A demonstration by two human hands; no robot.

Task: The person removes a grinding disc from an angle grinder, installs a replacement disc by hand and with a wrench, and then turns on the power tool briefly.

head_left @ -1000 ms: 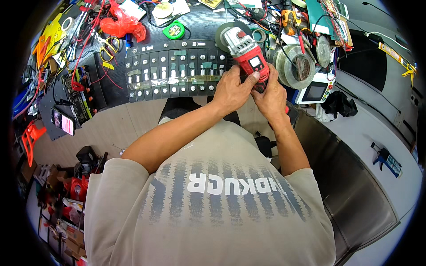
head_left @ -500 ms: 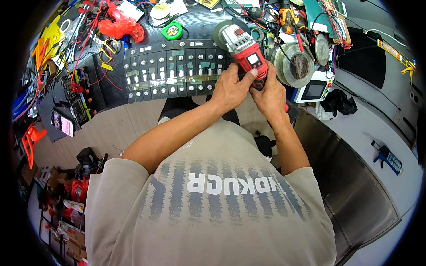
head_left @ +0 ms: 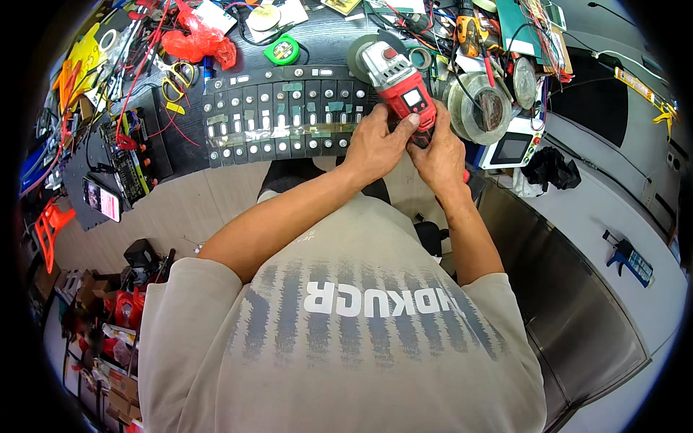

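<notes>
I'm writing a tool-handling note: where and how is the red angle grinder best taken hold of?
I'd likely take the angle grinder around its long red body, from the near, lower-right side: the body slants that way, while the disc sits at the far end, by the silver head.

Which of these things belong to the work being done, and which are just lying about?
In use or close by:
red angle grinder, held by the left hand and right hand
black studded block, beside the left hand; its role is unclear

Apparently just lying about:
green tape measure
yellow-handled scissors
phone
red plastic bag
orange-and-black drill
</notes>
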